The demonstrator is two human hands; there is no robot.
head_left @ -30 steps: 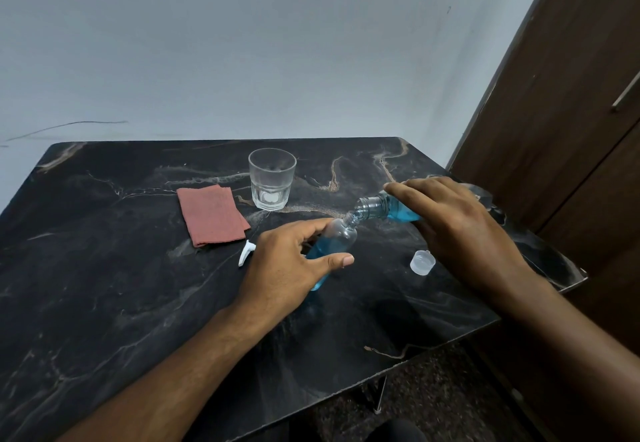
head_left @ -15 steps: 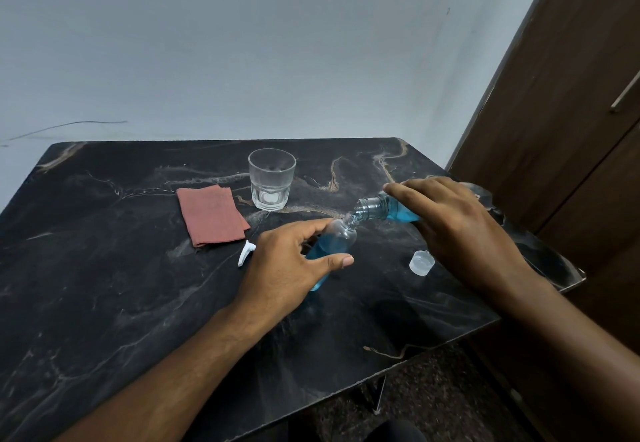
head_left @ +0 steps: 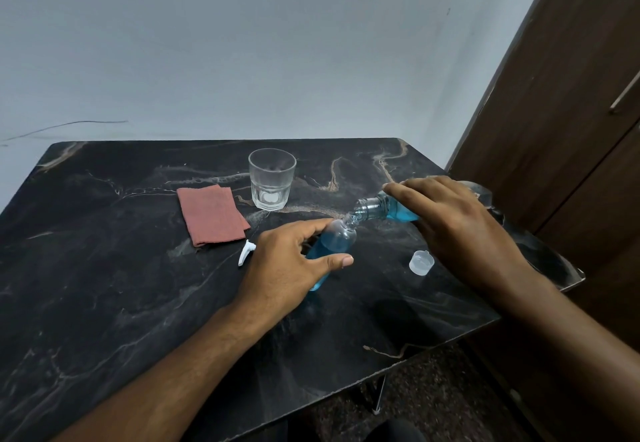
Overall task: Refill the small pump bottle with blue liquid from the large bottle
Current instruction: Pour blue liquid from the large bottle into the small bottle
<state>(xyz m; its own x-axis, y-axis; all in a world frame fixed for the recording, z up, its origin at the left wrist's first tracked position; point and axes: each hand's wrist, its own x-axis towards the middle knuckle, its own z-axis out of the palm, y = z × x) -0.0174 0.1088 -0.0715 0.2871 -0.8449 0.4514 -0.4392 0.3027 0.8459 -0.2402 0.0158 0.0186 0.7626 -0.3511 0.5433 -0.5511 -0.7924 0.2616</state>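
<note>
Left hand [head_left: 287, 268] curls fingers and thumb around the small bottle [head_left: 332, 247], tilted near the middle of the table [head_left: 104, 268], neck toward the right edge. Right hand [head_left: 457, 227] grips the large bottle [head_left: 377, 207] with fingers wrapped over it, tipped so its mouth meets the small neck, blue liquid running in. Clear cap [head_left: 421, 262] toward right edge; white pump piece [head_left: 246, 252], red cloth [head_left: 211, 214], 1 glass [head_left: 272, 178] toward the far edge.

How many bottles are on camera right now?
2. The small bottle is held by the left hand near the table's middle; the large bottle, tipped over it, is held by the right hand. None seem hidden.
</note>
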